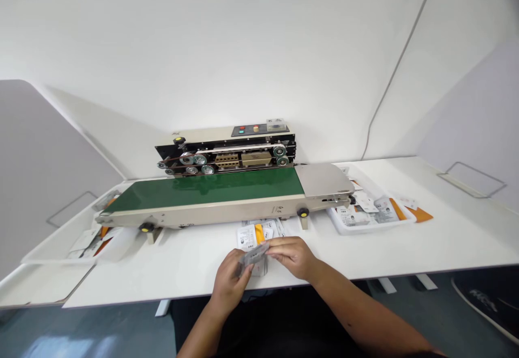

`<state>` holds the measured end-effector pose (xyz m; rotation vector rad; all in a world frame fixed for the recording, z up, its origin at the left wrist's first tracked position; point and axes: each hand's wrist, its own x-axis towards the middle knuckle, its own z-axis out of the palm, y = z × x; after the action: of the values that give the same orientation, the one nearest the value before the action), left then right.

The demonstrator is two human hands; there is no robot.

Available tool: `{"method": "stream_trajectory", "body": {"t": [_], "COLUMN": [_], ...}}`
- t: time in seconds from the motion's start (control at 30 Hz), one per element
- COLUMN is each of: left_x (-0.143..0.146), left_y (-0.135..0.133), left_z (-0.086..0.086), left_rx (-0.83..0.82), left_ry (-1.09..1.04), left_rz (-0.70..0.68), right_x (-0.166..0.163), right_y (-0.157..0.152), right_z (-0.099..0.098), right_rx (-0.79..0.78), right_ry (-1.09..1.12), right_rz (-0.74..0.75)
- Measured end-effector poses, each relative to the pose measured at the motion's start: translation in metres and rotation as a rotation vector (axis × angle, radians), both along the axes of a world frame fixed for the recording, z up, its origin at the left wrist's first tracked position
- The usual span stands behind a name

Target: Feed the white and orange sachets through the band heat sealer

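Between my two hands, close to the table's front edge, is a small grey printed packet. My left hand has its fingers and thumb closed on the packet's left part. With pinched fingers my right hand grips its right end. Just behind and below lie white printed packets and cards, one with an orange part. Beyond them stands a band sealing machine with a green conveyor belt. What the packet contains cannot be made out.
A white bin of packets stands at the right, an orange packet beside it. Another white bin with packets sits under the conveyor's left end. Yellow-centred black knobs stick out from the conveyor's front. A cable runs down the wall.
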<state>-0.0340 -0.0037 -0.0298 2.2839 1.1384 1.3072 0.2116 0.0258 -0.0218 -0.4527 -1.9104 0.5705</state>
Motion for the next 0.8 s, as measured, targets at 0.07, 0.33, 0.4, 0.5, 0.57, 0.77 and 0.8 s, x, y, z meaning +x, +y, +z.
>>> {"method": "stream_trajectory", "body": {"t": [0.07,0.33,0.4,0.5,0.57,0.77,0.8], "left_x": [-0.0004,0.0007,0.0011,0.0008,0.0001,-0.0037,-0.0041], "left_y": [0.0,0.0002,0.0005,0.0003,-0.0004,-0.003,-0.0032], "left_z": [0.0,-0.0033,-0.0039,-0.0038,-0.0031,-0.003,-0.0034], "left_rx": [0.005,0.035,0.025,-0.022,-0.043,-0.055,-0.053], "left_ry": [0.003,-0.022,-0.036,-0.028,-0.019,-0.026,-0.041], "left_rz": [-0.004,-0.079,-0.07,-0.06,-0.076,-0.127,-0.11], "right_x": [-0.0006,-0.0044,-0.0048,-0.0046,-0.0039,-0.0006,-0.0003], "right_y": [-0.0006,0.0036,0.0044,0.0037,0.0025,-0.0006,-0.0007], "right_z": [-0.0013,-0.0017,0.0003,0.0031,0.004,-0.0009,-0.0029], "right_rx": [-0.025,-0.059,-0.04,-0.08,-0.117,-0.309,-0.366], "right_ry": [-0.005,-0.166,-0.124,-0.085,-0.078,-0.076,-0.048], "right_rz": [-0.044,-0.065,-0.05,-0.054,-0.049,-0.018,-0.015]}}
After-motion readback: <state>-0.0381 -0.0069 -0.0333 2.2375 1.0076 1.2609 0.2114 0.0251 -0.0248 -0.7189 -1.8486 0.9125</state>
